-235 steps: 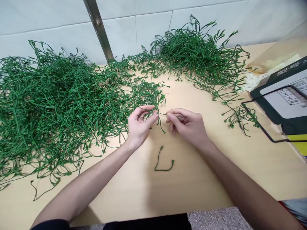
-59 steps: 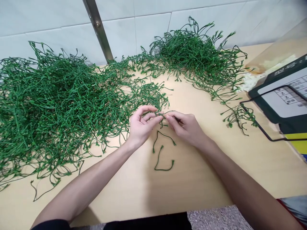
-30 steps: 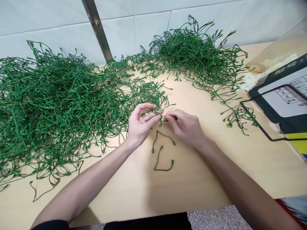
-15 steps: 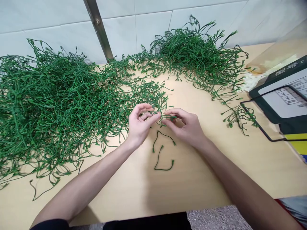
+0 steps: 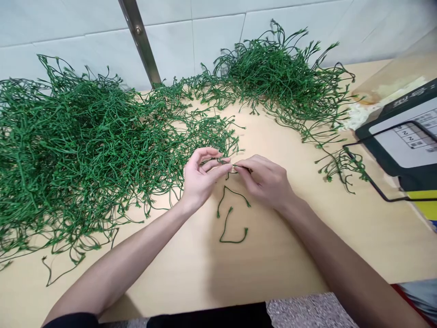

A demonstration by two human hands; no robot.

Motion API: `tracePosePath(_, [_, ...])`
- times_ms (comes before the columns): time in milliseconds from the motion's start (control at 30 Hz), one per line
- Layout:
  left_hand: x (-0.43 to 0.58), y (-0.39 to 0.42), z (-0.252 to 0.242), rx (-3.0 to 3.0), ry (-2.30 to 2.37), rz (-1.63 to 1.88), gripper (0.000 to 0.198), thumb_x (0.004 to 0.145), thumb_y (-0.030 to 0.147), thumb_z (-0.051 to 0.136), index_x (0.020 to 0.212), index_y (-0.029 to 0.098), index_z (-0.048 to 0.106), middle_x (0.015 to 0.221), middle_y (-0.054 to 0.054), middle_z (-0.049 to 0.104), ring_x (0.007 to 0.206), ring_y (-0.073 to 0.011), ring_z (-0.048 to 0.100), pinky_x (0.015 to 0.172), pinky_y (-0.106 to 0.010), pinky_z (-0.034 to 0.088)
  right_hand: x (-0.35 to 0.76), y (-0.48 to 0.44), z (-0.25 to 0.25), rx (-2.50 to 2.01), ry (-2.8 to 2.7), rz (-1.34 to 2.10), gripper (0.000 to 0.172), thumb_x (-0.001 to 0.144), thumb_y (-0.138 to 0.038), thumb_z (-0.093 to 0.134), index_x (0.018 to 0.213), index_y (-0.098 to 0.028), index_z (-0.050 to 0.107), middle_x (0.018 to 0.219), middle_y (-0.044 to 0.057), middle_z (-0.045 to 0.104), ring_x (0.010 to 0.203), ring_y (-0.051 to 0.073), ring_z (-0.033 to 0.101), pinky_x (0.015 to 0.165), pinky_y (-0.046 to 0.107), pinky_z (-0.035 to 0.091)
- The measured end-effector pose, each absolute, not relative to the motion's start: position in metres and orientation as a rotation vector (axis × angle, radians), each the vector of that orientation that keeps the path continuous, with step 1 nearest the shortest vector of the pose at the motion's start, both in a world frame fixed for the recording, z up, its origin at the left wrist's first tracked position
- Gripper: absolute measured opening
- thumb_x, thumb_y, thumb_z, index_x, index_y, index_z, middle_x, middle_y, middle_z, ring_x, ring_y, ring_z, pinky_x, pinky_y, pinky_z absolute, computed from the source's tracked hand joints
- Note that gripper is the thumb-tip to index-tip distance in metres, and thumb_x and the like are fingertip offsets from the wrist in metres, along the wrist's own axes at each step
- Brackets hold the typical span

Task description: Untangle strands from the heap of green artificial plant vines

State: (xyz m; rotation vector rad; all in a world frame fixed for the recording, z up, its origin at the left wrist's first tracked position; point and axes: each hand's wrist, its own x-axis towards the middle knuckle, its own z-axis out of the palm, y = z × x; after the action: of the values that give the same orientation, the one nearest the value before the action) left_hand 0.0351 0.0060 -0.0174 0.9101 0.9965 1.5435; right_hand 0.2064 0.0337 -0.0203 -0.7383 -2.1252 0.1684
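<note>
Between my two hands, at the middle of the table, runs a thin green plastic stem. My left hand pinches it between thumb and fingertips, with the other fingers curled. From the other side, my right hand is closed on the same stem, its thumb and forefinger pressed together. The fingertips nearly meet, and part of the stem is hidden by them. Just below lie two loose bent stems, an upper one and a lower one. A large tangled heap of green stems reaches up to my left hand.
Another heap of green stems lies at the back right against the tiled wall. A small cluster sits near a black wire frame and a dark printed box. A metal post stands behind.
My right hand has closed its fingers more tightly and turned slightly inward, bringing its fingertips against the stem. My left hand has shifted slightly right.
</note>
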Motion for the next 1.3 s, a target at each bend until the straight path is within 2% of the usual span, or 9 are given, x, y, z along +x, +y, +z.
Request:
tracePosePath(67, [0.0348, 0.0059, -0.0164, 0.891, 0.943, 1.53, 0.044, 0.06, 0.021, 0.089, 0.091, 0.019, 0.058, 0.094, 0.0, 0.064, 0.09, -0.0163, 0.073, 0.083, -0.027, 0.058, 0.205, 0.0319, -0.0188, -0.749, -2.127, 0.244, 0.01, 0.091, -0.014, 0.057, 0.095, -0.021, 0.063, 0.079, 0.005, 0.068, 0.069, 0.017, 0.063, 0.065, 0.031, 0.054])
tracePosePath(133, [0.0345, 0.0059, -0.0158, 0.878, 0.916, 1.523, 0.044, 0.061, 0.022, 0.088, 0.092, 0.02, 0.057, 0.094, 0.0, 0.064, 0.092, -0.0181, 0.073, 0.086, -0.03, 0.058, 0.2043, 0.0305, -0.017, -0.746, -2.128, 0.313, 0.008, 0.091, -0.014, 0.056, 0.092, -0.021, 0.061, 0.074, 0.004, 0.065, 0.067, 0.017, 0.061, 0.063, 0.03, 0.052])
tracePosePath(367, [0.0341, 0.0071, -0.0171, 0.895, 1.027, 1.55, 0.045, 0.06, 0.021, 0.089, 0.092, 0.019, 0.058, 0.084, 0.004, 0.063, 0.062, -0.0048, 0.063, 0.07, -0.022, 0.056, 0.2027, 0.0279, -0.0193, -0.843, -2.16, 0.412, 0.007, 0.094, -0.017, 0.055, 0.092, -0.021, 0.061, 0.075, 0.002, 0.065, 0.066, 0.015, 0.061, 0.062, 0.028, 0.05])
tracePosePath(500, [0.034, 0.007, -0.0165, 0.893, 1.059, 1.576, 0.045, 0.057, 0.023, 0.09, 0.09, 0.019, 0.059, 0.08, 0.004, 0.063, 0.057, -0.0028, 0.058, 0.063, -0.017, 0.052, 0.202, 0.0288, -0.0221, -0.819, -2.14, 0.319, 0.013, 0.092, -0.022, 0.059, 0.105, -0.022, 0.061, 0.083, 0.003, 0.07, 0.069, 0.016, 0.063, 0.062, 0.029, 0.052])
tracePosePath(600, [0.0343, 0.0067, -0.0167, 0.885, 1.07, 1.576, 0.045, 0.057, 0.023, 0.09, 0.089, 0.019, 0.059, 0.077, 0.005, 0.062, 0.056, -0.0031, 0.058, 0.061, -0.017, 0.051, 0.2039, 0.0308, -0.0211, -0.758, -2.206, 0.161, 0.012, 0.092, -0.022, 0.06, 0.104, -0.022, 0.061, 0.08, 0.004, 0.07, 0.067, 0.017, 0.062, 0.062, 0.03, 0.051])
tracePosePath(767, [0.0347, 0.0074, -0.0196, 0.881, 1.077, 1.589, 0.042, 0.059, 0.02, 0.088, 0.089, 0.019, 0.059, 0.079, 0.004, 0.062, 0.058, -0.0035, 0.059, 0.062, -0.018, 0.051, 0.2076, 0.0333, -0.018, -0.672, -2.294, -0.084, 0.009, 0.092, -0.017, 0.057, 0.1, -0.021, 0.061, 0.083, 0.006, 0.07, 0.073, 0.018, 0.062, 0.066, 0.031, 0.052])
tracePosePath(900, [0.0347, 0.0077, -0.0201, 0.892, 1.052, 1.586, 0.04, 0.06, 0.017, 0.087, 0.089, 0.018, 0.059, 0.085, 0.003, 0.062, 0.06, -0.0037, 0.062, 0.066, -0.019, 0.054, 0.2081, 0.0342, -0.0165, -0.69, -2.307, -0.192, 0.008, 0.093, -0.016, 0.053, 0.094, -0.02, 0.06, 0.077, 0.005, 0.068, 0.069, 0.018, 0.058, 0.063, 0.031, 0.049])
tracePosePath(1100, [0.0351, 0.0063, -0.0173, 0.902, 0.971, 1.591, 0.041, 0.061, 0.016, 0.088, 0.088, 0.019, 0.058, 0.094, 0.002, 0.058, 0.088, -0.015, 0.073, 0.08, -0.026, 0.059, 0.2064, 0.0354, -0.015, -0.689, -2.298, -0.135, 0.008, 0.094, -0.015, 0.051, 0.098, -0.021, 0.056, 0.09, 0.009, 0.068, 0.08, 0.021, 0.059, 0.07, 0.033, 0.05])
tracePosePath(1300, [0.0352, 0.0068, -0.0159, 0.885, 0.99, 1.628, 0.04, 0.06, 0.015, 0.087, 0.087, 0.018, 0.057, 0.092, 0.002, 0.06, 0.086, -0.0141, 0.073, 0.079, -0.025, 0.059, 0.2031, 0.0328, -0.0194, -0.777, -2.267, 0.067, 0.008, 0.096, -0.018, 0.048, 0.095, -0.022, 0.054, 0.091, 0.009, 0.068, 0.082, 0.021, 0.06, 0.071, 0.034, 0.05])
